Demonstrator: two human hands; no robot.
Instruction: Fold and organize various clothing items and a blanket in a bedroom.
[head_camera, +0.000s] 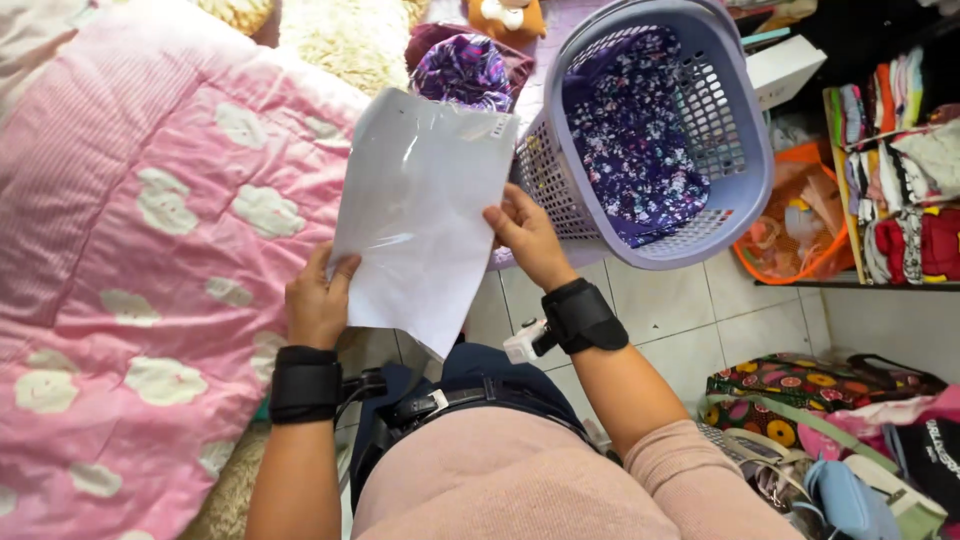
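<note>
A flat, glossy grey plastic mailer bag (420, 215) is held at frame centre, pinched at its lower left edge by the left hand (317, 300) and at its right edge by the right hand (525, 235). It appears unopened. Purple floral fabric (630, 130) lies in the lavender plastic laundry basket (745, 170) at upper right.

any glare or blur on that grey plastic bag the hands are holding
Head view: soft glare streaks across the glossy grey bag held by the left hand and right hand; light is even, no hard shadows; the basket looks sharp, slightly bowed by the wide lens.
</note>
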